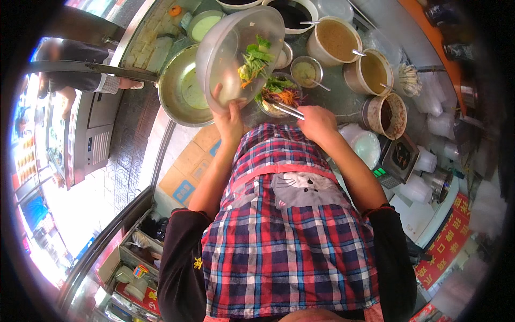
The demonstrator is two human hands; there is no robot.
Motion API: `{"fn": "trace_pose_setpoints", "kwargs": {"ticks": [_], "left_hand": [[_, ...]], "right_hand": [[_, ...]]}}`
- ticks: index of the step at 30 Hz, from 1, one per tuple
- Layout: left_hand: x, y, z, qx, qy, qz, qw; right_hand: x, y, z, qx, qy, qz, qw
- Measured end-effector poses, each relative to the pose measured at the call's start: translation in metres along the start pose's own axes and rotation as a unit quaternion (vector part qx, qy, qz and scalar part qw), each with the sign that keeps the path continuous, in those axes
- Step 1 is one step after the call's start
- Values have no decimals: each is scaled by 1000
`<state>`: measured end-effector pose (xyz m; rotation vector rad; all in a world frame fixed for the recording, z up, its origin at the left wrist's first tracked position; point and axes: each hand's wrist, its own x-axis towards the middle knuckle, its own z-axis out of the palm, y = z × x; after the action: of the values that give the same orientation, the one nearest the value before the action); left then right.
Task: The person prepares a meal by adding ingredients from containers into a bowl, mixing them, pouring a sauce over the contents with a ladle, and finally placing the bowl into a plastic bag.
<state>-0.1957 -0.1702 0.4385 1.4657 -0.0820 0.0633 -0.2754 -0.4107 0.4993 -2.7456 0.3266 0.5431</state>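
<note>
My left hand [230, 117] grips the rim of a large translucent plastic bowl [219, 52], which is tilted to the right. Shredded greens [256, 60] with bits of carrot cling inside it. Below the bowl's right edge stands a small clear container [298, 86] full of leaves, shredded carrot [289, 96] and purple shreds. Metal tongs [290, 111] are in my right hand [318, 122], their tips at the salad in the small container. Part of that container is hidden by the tilted bowl and the tongs.
A wide metal basin [169, 86] stands at the left. Tubs of brown sauce [336, 40], yellowish liquid [372, 74] and dark red sauce [386, 114] line the right, several with spoons. A small metal bowl [306, 72] sits nearer. A digital scale [396, 159] lies by my right arm. A person [76, 66] stands outside.
</note>
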Motion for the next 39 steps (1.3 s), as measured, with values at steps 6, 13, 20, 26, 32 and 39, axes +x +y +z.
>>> {"fn": "trace_pose_setpoints", "kwargs": {"ticks": [6,13,20,26,32,39], "left_hand": [[0,5,1,17,15,2,1000],[2,-1,-4,-29,8,-6,1000],[2,1,-3,5,-6,4,1000],[1,0,0,3,12,-4,1000],[-4,-7,-7,12,-8,0,1000],[-12,4,5,-20,-45,-39,998]], "right_hand": [[-4,-8,-29,-18,-46,15,999],[-19,-4,-51,82,-33,11,996],[9,-16,-9,37,-61,41,997],[14,-15,-15,6,-48,12,999],[-40,3,-76,69,-29,23,997],[-10,24,-23,143,205,-57,967]]}}
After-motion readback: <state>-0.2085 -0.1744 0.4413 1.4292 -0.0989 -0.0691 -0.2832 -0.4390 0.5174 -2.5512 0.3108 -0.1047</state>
